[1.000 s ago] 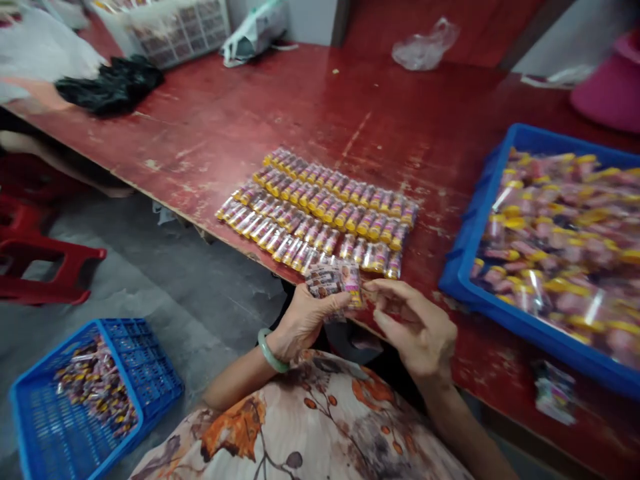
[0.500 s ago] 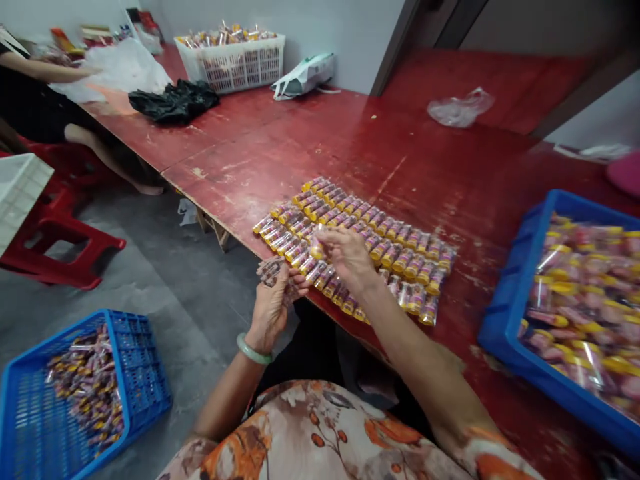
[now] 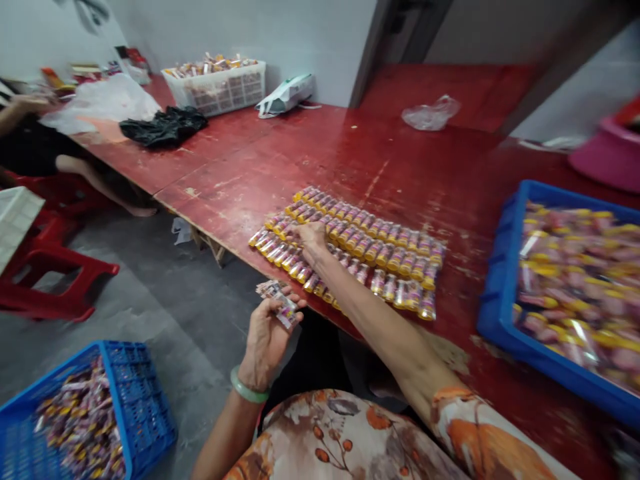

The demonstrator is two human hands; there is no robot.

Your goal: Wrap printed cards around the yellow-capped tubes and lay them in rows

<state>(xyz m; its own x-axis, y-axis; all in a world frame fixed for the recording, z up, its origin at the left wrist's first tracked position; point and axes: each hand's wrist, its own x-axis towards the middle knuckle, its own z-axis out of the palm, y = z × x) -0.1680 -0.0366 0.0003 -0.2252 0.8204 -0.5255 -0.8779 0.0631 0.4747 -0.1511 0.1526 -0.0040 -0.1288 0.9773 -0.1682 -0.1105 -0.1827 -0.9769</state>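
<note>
One left hand is pinching one small stack of printed packets between thumb and fingers, just off the near edge of the red table; the packets are overlapping too tightly for counting. One right hand is bending down over the left part of the wrapped pieces, which are lying in at least three slanting rows on the table. About five pieces are showing in the nearest row to the right of the forearm, which is covering others. The right fingertips are partly hiding, so whether they are pinching a piece I cannot tell.

Two blue containers are holding many more pieces, heaped past counting: one tray on the right, running out of view, and one basket on the floor, near left, also cut off. Two white crates are showing, one standing full on the far left, the other being cut by the left edge. One second person is sitting far left, mostly cut off. One dark item is blurring in the near right corner.
</note>
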